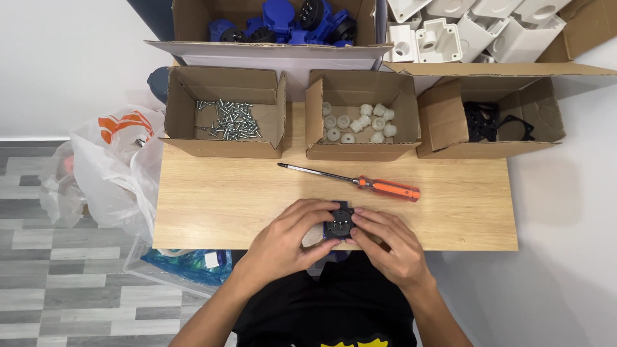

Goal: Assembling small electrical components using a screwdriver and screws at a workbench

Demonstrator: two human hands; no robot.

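Note:
Both hands hold one small blue and black round plastic part (pixel 337 223) over the near edge of the wooden table (pixel 218 205). My left hand (pixel 283 241) grips it from the left, fingers curled over its top. My right hand (pixel 389 241) pinches it from the right with the fingertips on its black face. An orange-handled screwdriver (pixel 360 182) lies on the table just beyond the hands, tip pointing left.
Three open cardboard boxes line the far edge: screws (pixel 230 120), white round caps (pixel 360 122), black gaskets (pixel 491 121). Behind them sit a box of blue parts (pixel 283 26) and white housings (pixel 475 29). Plastic bags (pixel 109 167) hang off the left.

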